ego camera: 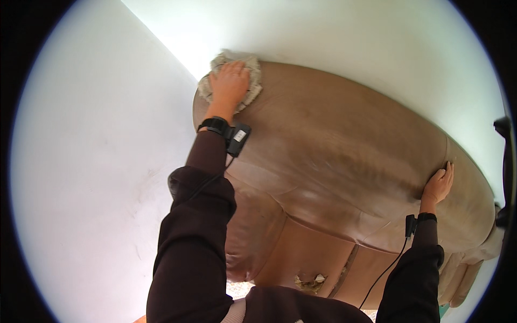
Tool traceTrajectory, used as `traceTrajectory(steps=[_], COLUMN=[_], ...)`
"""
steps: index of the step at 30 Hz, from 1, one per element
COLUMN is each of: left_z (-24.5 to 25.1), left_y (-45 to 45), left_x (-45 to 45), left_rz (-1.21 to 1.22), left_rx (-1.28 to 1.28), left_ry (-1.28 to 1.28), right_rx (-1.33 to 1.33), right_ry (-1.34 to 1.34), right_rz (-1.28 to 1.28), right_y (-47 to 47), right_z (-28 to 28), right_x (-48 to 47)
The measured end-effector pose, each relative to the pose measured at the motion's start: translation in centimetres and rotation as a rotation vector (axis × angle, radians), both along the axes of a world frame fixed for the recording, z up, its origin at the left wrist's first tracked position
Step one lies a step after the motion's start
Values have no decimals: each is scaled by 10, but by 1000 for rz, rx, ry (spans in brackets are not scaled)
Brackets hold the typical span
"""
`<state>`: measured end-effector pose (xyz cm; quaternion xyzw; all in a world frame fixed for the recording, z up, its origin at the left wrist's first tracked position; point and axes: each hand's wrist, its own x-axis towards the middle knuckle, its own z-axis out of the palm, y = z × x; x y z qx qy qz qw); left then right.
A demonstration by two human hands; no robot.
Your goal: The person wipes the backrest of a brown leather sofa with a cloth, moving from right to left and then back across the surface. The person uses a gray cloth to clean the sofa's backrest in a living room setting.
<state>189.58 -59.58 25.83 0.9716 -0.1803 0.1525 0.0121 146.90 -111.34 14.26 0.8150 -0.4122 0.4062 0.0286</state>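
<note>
Under my left hand [231, 85] is a crumpled greyish-beige cloth [255, 76], pressed flat against the top left corner of the backrest. The brown leather sofa [323, 121] spreads across the middle of the view, its backrest against the wall. My right hand [438, 183] rests on the backrest near its right end, fingers together and extended, with no object seen in it. Part of the palm side is hidden. Each wrist wears a black strap with a small black device and a cable.
White walls [93, 121] meet in a corner behind the sofa's left end. The seat has a torn hole [310, 282] with padding showing and a worn seam beside it. The left armrest [254, 226] adjoins the wall. A dark object [503, 129] shows at the far right rim.
</note>
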Motion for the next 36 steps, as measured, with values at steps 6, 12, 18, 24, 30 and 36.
traceTrajectory(steps=[6,12,18,24,30,36], left_z=[-10,-40,-21,-21,-17,-54], left_y=[-108,-112,-36,50,106,148], left_x=[-89,-113,-55,34,81,96], left_rz=[-313,-535,-248,-148,-142,35], left_rx=[-66,-265,-139,28,184,-234], left_ry=[23,-65,-178,-77,10,218], right_rx=[58,71,70,91,86,60], right_ry=[58,82,77,52,46,41], right_rz=[-49,-34,-10,37,36,34], right_y=[-1,-21,-34,-22,-20,-21], right_z=[0,-23,-34,-20,-18,-19], right_x=[4,-10,-16,-10,-7,-7])
